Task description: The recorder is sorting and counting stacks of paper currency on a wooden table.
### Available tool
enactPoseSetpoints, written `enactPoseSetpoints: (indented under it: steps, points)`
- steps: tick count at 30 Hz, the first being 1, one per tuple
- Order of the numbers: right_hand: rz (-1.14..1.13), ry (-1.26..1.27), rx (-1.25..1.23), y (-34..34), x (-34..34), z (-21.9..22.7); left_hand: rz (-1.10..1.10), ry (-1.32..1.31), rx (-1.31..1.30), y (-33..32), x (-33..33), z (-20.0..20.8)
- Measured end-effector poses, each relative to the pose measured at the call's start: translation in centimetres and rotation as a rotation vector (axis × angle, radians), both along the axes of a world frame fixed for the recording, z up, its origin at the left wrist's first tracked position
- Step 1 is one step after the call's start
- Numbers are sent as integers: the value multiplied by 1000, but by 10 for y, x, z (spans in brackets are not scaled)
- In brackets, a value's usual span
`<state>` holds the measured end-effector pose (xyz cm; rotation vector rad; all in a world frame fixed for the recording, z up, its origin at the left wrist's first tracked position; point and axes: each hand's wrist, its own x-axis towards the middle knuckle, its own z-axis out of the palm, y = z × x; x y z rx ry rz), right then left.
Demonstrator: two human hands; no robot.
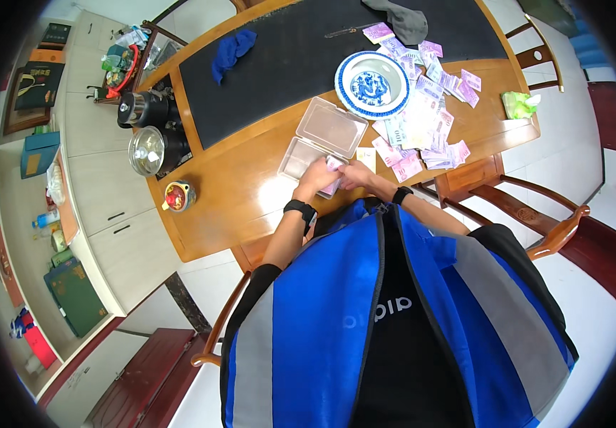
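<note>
A clear plastic box (296,156) lies on the table near me, its hinged lid (333,127) folded back away from me. Over the box's right part, my left hand (316,175) is closed on pink banknotes (333,163). My right hand (356,174) meets it from the right, fingers bent at the edge of the same notes. The hands partly cover the notes and the near side of the box. Just beyond my right hand is a pale yellowish note or card (366,158). A large spread of loose play-money-like banknotes (422,118) covers the table to the right.
A blue-and-white porcelain bowl (372,84) stands beside the loose notes. A dark mat (279,68) bears a blue cloth (233,54) and a grey cloth (406,23). At the left are a decorated jar (179,196) and a glass kettle (146,150); a green tissue pack (519,105) sits far right.
</note>
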<state>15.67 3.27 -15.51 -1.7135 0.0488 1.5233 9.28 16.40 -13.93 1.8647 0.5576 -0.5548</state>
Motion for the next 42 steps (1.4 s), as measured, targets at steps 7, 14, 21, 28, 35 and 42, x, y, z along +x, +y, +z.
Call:
enactPoseSetpoints:
  steps: [7, 14, 21, 28, 35, 42]
  points:
    - [35, 62, 25, -2, 6, -10, -136, 45, 473, 5, -8, 28]
    - [9, 114, 61, -11, 6, -11, -123, 14, 324, 3, -14, 20]
    - [155, 102, -28, -7, 9, 3, -56, -8, 423, -12, -19, 6]
    - [186, 120, 39, -18, 12, -8, 11, -3, 347, -18, -18, -5]
    - [559, -220, 234, -42, 11, -86, -8, 6, 296, -24, -13, -5]
    - [159, 212, 178, -31, -3, -76, 33, 174, 298, -21, -11, -8]
